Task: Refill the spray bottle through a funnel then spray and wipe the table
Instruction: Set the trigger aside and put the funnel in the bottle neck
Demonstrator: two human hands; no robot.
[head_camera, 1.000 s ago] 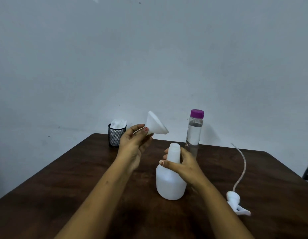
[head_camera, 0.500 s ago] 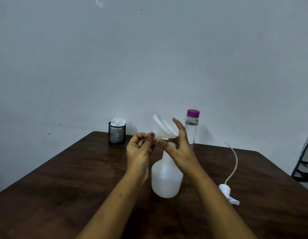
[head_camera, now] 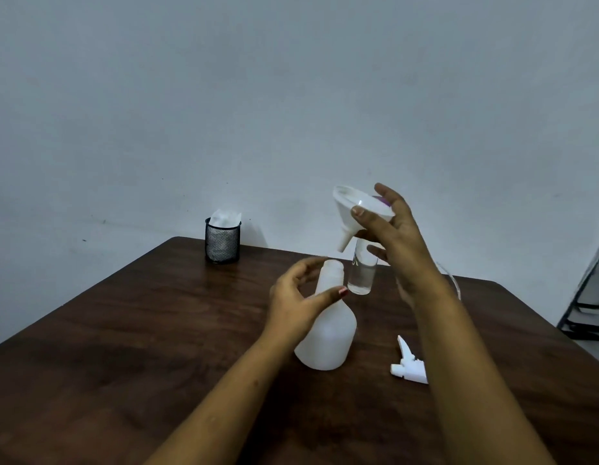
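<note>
A white spray bottle body [head_camera: 328,333] stands uncapped at the middle of the dark wooden table [head_camera: 140,330]. My left hand [head_camera: 298,297] curls around its neck, fingers apart, thumb touching the front. My right hand [head_camera: 395,236] holds a white funnel [head_camera: 355,209] in the air, tilted, its spout pointing down-left a little above and to the right of the bottle mouth. Behind them a clear water bottle [head_camera: 361,273] with a purple cap is mostly hidden by the right hand. The white trigger sprayer head [head_camera: 407,364] lies on the table to the right, its tube running back behind my right forearm.
A black mesh cup [head_camera: 222,241] holding white tissue stands at the far left corner of the table. A grey wall rises behind. A dark metal frame [head_camera: 590,297] shows past the table's right edge.
The funnel passed from my left hand to my right, which has lifted it above the bottle mouth. My left hand dropped to the bottle's neck.
</note>
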